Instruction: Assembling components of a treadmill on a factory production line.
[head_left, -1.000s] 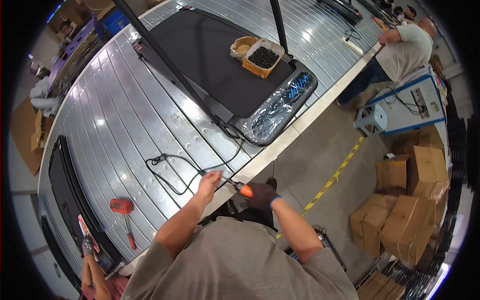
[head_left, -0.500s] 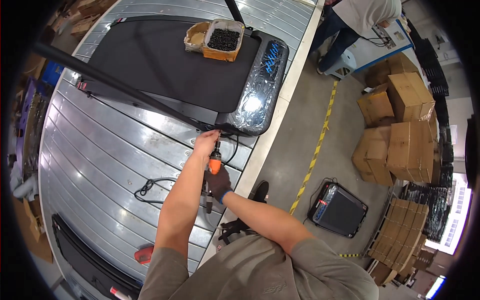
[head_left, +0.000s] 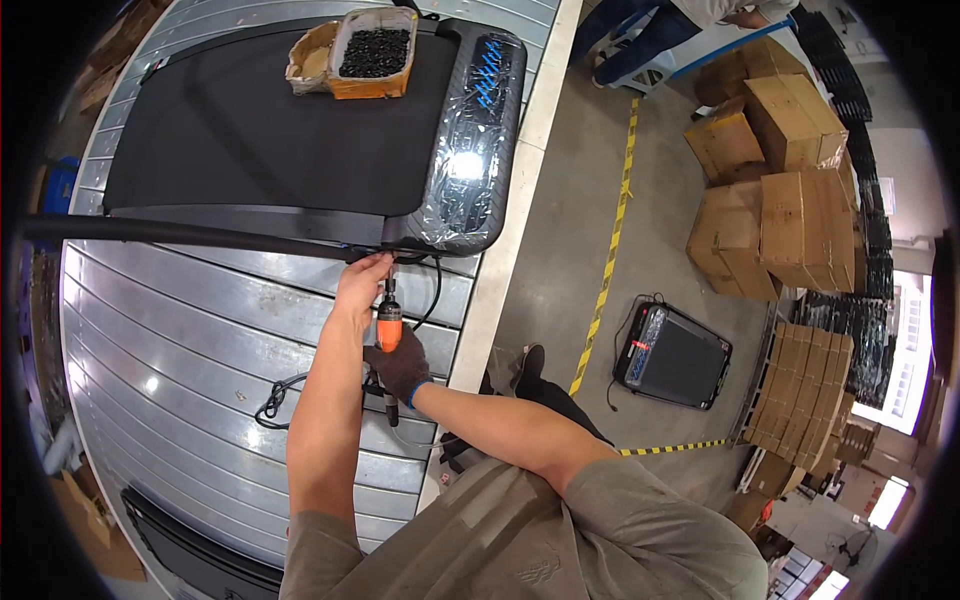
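At the near edge of the treadmill (head_left: 290,130), the right hand (head_left: 398,362), gloved in dark fabric, was closed in a full grip around the orange-and-black power screwdriver (head_left: 389,335), which was held upright with its tip raised toward the black rail (head_left: 200,235). The left hand (head_left: 362,282), bare, was placed just above it, its fingers pinched narrowly at the tool's tip against the rail; what was pinched there could not be told. A black cable (head_left: 285,395) was looped on the ribbed metal surface (head_left: 190,330) beside the left forearm. Farther off, an orange tray of dark small parts (head_left: 374,52) was set on the treadmill belt, beside the plastic-wrapped console (head_left: 470,140). Beyond the surface, cardboard boxes (head_left: 790,170) were stacked on the floor, with a yellow floor line (head_left: 605,270) between.
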